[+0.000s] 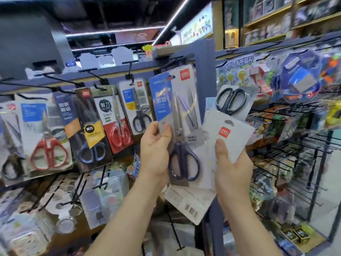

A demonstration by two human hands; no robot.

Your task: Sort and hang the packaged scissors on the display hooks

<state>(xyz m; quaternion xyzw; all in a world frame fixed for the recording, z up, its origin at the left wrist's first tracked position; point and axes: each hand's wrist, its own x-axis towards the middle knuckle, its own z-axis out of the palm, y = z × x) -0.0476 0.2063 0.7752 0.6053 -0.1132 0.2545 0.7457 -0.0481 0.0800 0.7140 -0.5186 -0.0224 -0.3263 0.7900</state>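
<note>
Head view, scissors packs (177, 111), red deli logos (224, 132)

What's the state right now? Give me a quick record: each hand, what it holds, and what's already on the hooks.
left hand: grips blue-handled scissors pack, upright, thumb on its front
right hand: holds fanned packs, thumb on the white one in front
back of fan: black-handled scissors pack, handles uppermost
display hooks: row of scissors packs hanging to the left, among them a red-handled scissors pack
held packs hung: not yet
</note>
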